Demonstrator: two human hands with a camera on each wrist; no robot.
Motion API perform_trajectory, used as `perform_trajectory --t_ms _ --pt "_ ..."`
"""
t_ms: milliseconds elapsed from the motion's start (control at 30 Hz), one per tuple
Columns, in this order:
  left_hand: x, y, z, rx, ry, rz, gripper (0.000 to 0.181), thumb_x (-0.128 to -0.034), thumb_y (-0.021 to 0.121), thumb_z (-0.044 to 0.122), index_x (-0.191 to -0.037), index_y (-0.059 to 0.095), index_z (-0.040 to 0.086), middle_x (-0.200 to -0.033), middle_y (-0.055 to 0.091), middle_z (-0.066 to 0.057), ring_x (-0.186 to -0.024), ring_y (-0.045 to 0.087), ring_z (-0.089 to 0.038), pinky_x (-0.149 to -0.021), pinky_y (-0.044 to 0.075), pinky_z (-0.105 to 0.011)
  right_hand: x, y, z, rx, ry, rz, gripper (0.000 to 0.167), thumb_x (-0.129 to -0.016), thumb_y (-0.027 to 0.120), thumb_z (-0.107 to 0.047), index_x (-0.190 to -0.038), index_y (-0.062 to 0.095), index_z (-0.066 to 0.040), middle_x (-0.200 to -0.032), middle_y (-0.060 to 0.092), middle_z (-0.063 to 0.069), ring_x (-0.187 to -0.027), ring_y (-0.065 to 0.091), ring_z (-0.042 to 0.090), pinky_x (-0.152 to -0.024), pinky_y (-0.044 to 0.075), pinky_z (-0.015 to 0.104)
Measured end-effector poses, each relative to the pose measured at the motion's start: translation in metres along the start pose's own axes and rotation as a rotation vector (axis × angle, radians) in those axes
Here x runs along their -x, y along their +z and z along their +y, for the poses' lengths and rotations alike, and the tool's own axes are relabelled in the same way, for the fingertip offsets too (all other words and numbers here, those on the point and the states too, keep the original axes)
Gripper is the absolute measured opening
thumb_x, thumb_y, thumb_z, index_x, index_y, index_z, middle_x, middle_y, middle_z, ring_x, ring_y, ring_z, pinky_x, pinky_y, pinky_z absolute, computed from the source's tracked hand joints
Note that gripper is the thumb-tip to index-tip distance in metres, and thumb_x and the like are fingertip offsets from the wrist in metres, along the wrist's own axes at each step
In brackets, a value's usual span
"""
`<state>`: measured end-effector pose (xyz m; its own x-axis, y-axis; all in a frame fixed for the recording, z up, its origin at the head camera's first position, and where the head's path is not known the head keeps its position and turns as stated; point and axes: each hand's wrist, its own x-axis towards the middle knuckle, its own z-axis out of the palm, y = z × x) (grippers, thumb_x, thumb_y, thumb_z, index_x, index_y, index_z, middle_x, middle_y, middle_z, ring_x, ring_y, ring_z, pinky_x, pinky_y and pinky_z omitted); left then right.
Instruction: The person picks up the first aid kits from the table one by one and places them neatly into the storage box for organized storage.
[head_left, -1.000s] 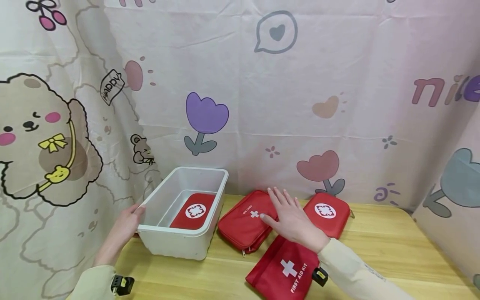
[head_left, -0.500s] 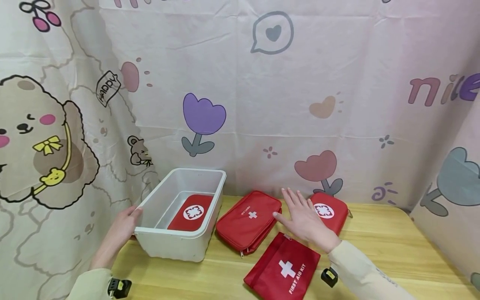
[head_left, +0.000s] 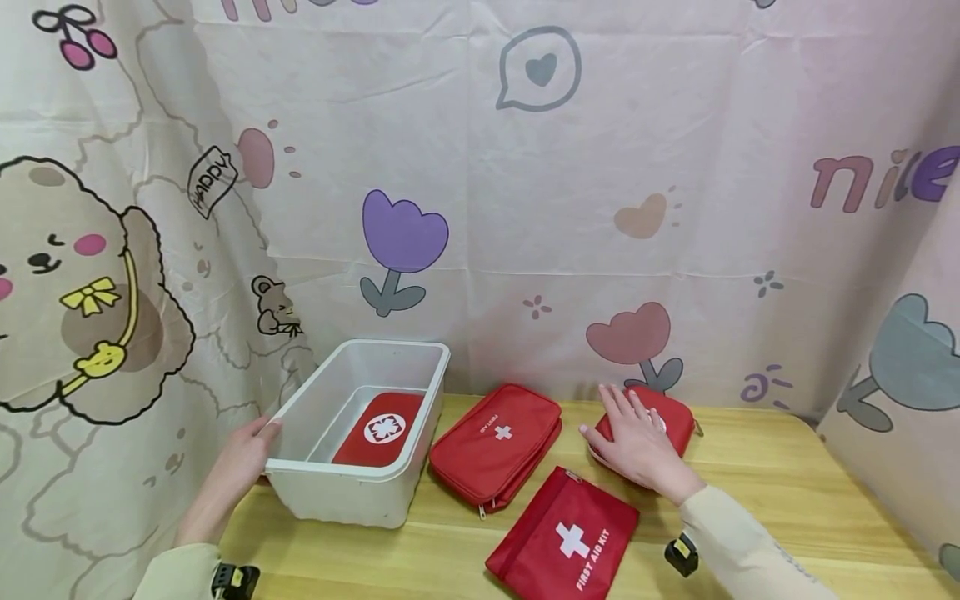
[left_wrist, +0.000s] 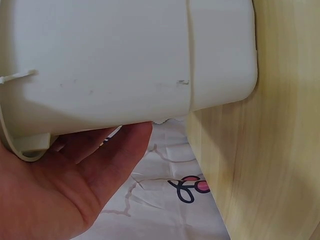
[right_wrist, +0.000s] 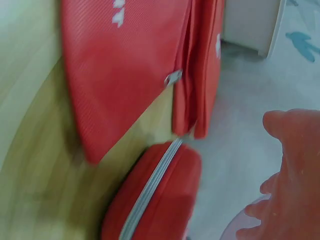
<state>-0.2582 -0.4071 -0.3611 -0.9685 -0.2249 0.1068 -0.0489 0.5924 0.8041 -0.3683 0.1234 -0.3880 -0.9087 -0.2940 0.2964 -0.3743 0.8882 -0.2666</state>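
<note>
Case [head_left: 678, 419] below right grip [head_left: 637, 443]

Gap btwn red cases [head_left: 678, 419], pouch [head_left: 562, 540] at nr end

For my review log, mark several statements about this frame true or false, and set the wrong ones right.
1. The left hand grips the rim of the white rectangular plastic bin. True.
2. The other hand also grips it. False: the right hand is over the rightmost rounded red zippered case, fingers extended, holding nothing.
3. The flat red fabric pouch lettered FIRST AID KIT lies on the pale wood-grain table. True.
4. The bin holds nothing. False: a red item with a round white emblem lies in it.
</note>
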Motion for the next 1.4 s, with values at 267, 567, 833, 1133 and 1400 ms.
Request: perform_trajectory --t_ms 267,567,833,1133,1400 --pt "0.000 -0.001 0.000 0.012 -0.003 0.001 0.055 -0.1075 0.025 0.032 -0.138 0.039 -0.013 -0.113 0.053 -0.033 -0.081 0.059 -0.022 -0.064 0.056 -0.038 0.003 -0.003 0.027 -0.007 0.070 -0.035 0.085 -0.096 0.053 -0.054 -0.154 0.023 0.001 -0.155 0.023 0.029 -0.139 0.016 0.054 -0.106 0.012 0.072" --pt "0.000 -0.002 0.000 0.004 -0.008 0.001 0.057 -0.1073 0.024 0.033 -0.140 0.036 -0.013 -0.119 0.048 -0.035 -0.085 0.059 -0.026 -0.063 0.055 -0.037 0.007 0.001 0.054 -0.024 0.133 -0.029 0.089 -0.095 0.053 -0.056 -0.152 0.023 0.006 -0.152 0.023 0.034 -0.137 0.015 0.057 -0.104 0.012 0.075" --pt "0.000 -0.002 -0.001 0.006 -0.014 0.004 0.058 -0.1073 0.024 0.033 -0.140 0.035 -0.014 -0.122 0.046 -0.036 -0.087 0.060 -0.027 -0.064 0.056 -0.038 0.009 0.006 0.068 -0.035 0.166 -0.033 0.091 -0.094 0.056 -0.054 -0.150 0.022 0.009 -0.151 0.020 0.036 -0.134 0.014 0.060 -0.102 0.014 0.075" --pt "-0.001 -0.001 -0.001 -0.007 -0.013 0.003 0.058 -0.1073 0.024 0.033 -0.139 0.037 -0.013 -0.121 0.048 -0.036 -0.091 0.059 -0.031 -0.065 0.055 -0.037 0.012 0.011 0.076 -0.050 0.232 -0.070 0.098 -0.095 0.046 -0.062 -0.148 0.016 0.015 -0.149 0.016 0.041 -0.132 0.012 0.062 -0.103 0.014 0.074" --pt "-0.003 0.000 0.000 0.000 -0.017 -0.003 0.059 -0.1075 0.023 0.032 -0.141 0.033 -0.015 -0.126 0.044 -0.038 -0.096 0.058 -0.036 -0.066 0.056 -0.038 0.013 0.016 0.082 -0.075 0.305 -0.092 0.104 -0.094 0.044 -0.064 -0.148 0.007 0.017 -0.150 0.007 0.042 -0.132 0.008 0.063 -0.103 0.012 0.075"
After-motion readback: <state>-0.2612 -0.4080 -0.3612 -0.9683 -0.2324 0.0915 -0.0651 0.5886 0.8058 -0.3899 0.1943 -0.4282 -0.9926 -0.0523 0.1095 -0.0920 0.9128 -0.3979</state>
